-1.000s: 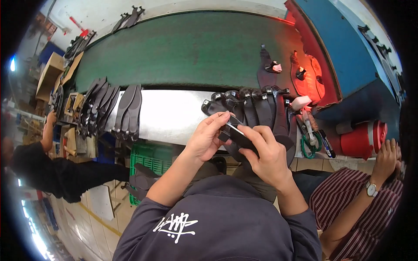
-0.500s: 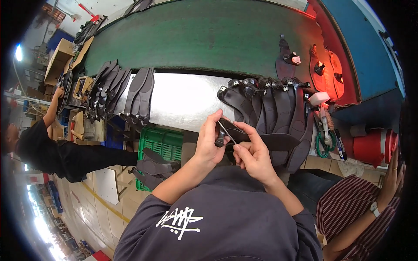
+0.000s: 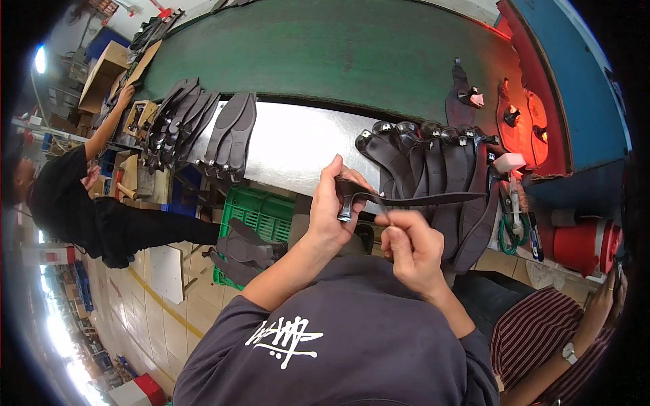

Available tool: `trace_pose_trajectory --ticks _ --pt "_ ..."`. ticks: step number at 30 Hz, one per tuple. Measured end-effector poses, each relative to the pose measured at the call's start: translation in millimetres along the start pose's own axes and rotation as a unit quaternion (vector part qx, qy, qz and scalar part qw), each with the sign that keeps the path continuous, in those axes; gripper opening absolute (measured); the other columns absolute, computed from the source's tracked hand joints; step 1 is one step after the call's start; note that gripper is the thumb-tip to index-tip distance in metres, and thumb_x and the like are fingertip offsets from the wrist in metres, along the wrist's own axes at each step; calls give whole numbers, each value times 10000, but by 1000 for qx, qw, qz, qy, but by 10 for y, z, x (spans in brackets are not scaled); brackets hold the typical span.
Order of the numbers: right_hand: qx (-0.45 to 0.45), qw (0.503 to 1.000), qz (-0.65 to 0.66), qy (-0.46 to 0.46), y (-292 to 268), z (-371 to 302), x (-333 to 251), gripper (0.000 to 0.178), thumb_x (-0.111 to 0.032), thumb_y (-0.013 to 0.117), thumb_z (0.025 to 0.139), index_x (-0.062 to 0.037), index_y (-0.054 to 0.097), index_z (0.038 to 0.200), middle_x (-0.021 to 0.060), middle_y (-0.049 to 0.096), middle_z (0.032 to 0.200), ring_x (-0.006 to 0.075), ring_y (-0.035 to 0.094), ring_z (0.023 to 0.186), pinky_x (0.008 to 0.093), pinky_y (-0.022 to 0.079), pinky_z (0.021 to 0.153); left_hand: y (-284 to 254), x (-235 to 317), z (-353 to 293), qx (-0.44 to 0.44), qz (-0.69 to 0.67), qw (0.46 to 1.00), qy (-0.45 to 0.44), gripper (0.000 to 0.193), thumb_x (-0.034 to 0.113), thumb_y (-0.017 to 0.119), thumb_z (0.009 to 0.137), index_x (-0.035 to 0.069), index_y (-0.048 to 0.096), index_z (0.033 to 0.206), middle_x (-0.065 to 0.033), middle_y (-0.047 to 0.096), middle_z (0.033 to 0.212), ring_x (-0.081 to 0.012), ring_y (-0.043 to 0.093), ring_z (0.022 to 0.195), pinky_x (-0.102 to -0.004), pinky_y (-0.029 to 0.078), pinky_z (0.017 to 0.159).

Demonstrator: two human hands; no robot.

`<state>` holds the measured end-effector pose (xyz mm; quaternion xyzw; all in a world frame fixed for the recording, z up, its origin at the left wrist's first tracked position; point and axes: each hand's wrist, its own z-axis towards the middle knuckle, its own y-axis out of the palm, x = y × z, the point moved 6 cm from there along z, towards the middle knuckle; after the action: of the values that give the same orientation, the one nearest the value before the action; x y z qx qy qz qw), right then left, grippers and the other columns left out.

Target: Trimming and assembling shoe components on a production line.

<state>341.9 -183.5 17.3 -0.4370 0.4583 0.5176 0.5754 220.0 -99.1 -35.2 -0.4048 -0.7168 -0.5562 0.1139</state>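
Note:
My left hand (image 3: 326,215) is closed around the glossy black end of a dark grey shoe sole (image 3: 437,199), above the near edge of the metal tabletop. The long flat part of the sole sticks out to the right, seen nearly edge-on. My right hand (image 3: 416,252) is just below the sole, thumb and fingers pinched together. From its grip a thin rod-like tool (image 3: 386,217), smeared by motion, points up toward the sole. To the right, several similar soles (image 3: 440,166) with glossy black ends lie side by side on the tabletop.
More soles (image 3: 231,135) lie at the tabletop's left. Behind runs a green conveyor belt (image 3: 325,54), with soles under red light at right. A green crate (image 3: 261,213) stands below. Pliers (image 3: 514,210) and a red bucket (image 3: 575,243) are at right. Co-workers flank me (image 3: 61,196).
My right hand has drawn down and right, away from my left hand, with the thin tool. The held sole has risen slightly and turned more edge-on. The view has shifted a little.

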Motion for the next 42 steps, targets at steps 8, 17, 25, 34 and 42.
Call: trace_pose_trajectory --ticks 8,17,25,34,42 --pt "-9 957 -262 -127 245 24 -7 85 -54 607 879 -29 526 881 139 578 656 315 604 579 409 463 502 171 162 -117 -71 -5 997 33 467 392 388 993 98 483 643 -91 542 618 -211 536 557 -363 547 623" --pt "-204 939 -205 -187 605 -142 -122 92 -20 635 812 -58 557 844 91 596 692 272 600 558 384 468 503 191 356 -26 -118 -98 988 24 510 459 373 990 77 538 696 -121 609 725 -226 560 616 -292 436 492" --pt "-65 964 -184 -183 317 418 -721 536 -81 715 795 -35 503 1284 110 648 777 194 648 605 292 495 525 562 678 -417 -98 80 992 -16 404 218 454 974 33 478 1332 -56 618 1098 -99 602 854 -221 475 640" --pt "-111 947 286 90 506 821 -643 252 -64 569 934 -50 467 1163 66 598 736 45 451 432 175 324 395 503 978 -104 -189 177 953 159 423 370 534 967 13 568 1191 -24 637 877 -51 556 634 -170 448 560" --pt "-68 976 119 166 135 705 298 430 -196 441 1009 -99 398 1425 15 553 777 26 455 504 159 355 426 -395 103 262 -22 33 988 -152 328 429 500 909 110 526 980 -51 576 815 -161 580 629 -264 459 545"
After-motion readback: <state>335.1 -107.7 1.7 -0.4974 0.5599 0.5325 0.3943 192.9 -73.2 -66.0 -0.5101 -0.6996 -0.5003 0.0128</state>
